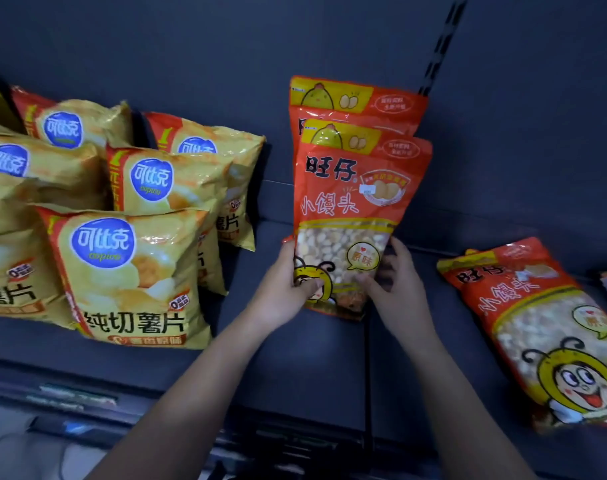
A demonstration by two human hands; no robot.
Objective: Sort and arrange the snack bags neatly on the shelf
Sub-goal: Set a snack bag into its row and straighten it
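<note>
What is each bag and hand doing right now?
front red bag: upright, held at the bottom by both hands.
back red bag: upright, right behind the front one.
lying red bag: flat on the shelf, at the right.
yellow chip bags: upright in rows, at the left.
left hand: grips the front red bag's lower left edge.
right hand: grips its lower right edge.

a dark blue-grey shelf (295, 368) runs across the view, its deck split by a thin seam (366, 375), with a matching back panel (208, 46) behind it. a slotted upright (440, 43) climbs the panel at the right. the light is dim, and blurred label strips (73, 398) line the shelf's front edge.
</note>
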